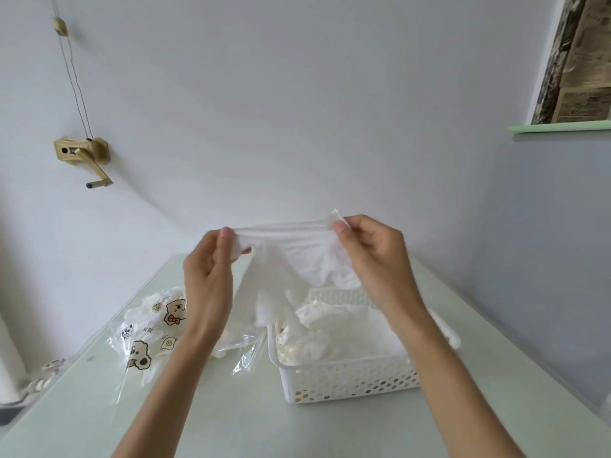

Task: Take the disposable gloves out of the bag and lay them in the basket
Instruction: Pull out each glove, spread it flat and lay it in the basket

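Left hand (pixel 207 276) and right hand (pixel 370 256) pinch thin white glove (pixel 297 259), stretched between them above basket (pixel 347 378). More gloves (pixel 317 328) lie crumpled inside. Cartoon-printed bag (pixel 148 335) left on table (pixel 231 418); no legible writing, print possibly bears.

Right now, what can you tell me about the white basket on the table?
The white basket looks like plastic, rectangular, its walls pierced with rows of round holes, with a smooth rim and a loop handle at each end. It stands upright on the pale table, right of the printed clear bag. Crumpled translucent gloves lie inside. Neither hand touches it.
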The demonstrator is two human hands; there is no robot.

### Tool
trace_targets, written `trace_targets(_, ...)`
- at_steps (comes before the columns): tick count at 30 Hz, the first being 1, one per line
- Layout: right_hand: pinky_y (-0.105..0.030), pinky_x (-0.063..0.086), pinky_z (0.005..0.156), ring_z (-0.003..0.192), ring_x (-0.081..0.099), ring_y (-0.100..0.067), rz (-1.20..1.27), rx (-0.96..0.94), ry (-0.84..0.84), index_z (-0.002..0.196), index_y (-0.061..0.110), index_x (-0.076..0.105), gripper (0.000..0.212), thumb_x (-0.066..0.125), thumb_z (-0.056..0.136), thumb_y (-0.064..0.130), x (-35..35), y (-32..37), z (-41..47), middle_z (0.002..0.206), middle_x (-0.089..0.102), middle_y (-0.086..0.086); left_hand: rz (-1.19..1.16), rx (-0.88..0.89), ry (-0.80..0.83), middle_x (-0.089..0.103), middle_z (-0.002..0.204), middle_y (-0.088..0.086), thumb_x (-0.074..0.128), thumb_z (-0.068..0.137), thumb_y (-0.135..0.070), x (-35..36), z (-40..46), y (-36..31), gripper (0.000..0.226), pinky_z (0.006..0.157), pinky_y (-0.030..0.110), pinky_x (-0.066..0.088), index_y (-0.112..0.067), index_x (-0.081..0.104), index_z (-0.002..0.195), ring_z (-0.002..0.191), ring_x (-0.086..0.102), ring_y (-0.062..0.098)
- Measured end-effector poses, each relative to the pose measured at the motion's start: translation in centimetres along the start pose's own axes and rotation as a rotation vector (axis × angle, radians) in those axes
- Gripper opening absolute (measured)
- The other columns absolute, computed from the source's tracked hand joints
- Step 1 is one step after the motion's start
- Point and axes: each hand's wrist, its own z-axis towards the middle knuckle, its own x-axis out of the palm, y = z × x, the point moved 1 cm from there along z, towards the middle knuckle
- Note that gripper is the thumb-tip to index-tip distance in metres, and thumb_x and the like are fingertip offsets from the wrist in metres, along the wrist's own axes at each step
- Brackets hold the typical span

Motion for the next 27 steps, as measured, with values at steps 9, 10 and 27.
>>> trace_targets(9,-0.02,0.038,0.044,0.036,0.042,-0.004,-0.13,0.268,0.037,0.089,0.017,0.065,0.018,0.055,0.095,0.03,0.3,-6.5,0.5,0.04,0.043,0.011,0.429,-0.128,0.199,0.055,0.054,-0.007,0.046,0.1,-0.03,2.4,1.9,4.6,0.03,0.044,0.023,0.034,-0.018,0.059,0.076,0.045,0.052,0.005)
trace_targets(10,-0.022,0.043,0.048,0.041,0.048,-0.005,-0.231,0.331,0.072,0.09,0.017,0.067,0.018,0.055,0.094,0.031,-0.6,-8.3,0.7,0.046,0.049,0.011,0.509,-0.15,0.298,0.059,0.057,-0.005,0.047,0.1,-0.031,3.3,1.9,5.8,0.029,0.046,0.024,0.036,-0.02,0.06,0.077,0.051,0.058,0.007)
trace_targets(27,-0.031,0.038,0.074,0.103,0.06,-0.029,-1.231,0.335,0.302,0.107,0.014,0.057,0.023,0.039,0.102,0.028,-6.2,-14.1,0.1,0.111,0.063,-0.007,1.03,0.244,0.651,0.071,0.092,-0.015,0.053,0.086,-0.061,10.3,1.4,10.4,0.036,0.065,0.026,0.045,-0.031,0.063,0.105,0.086,0.067,0.008)
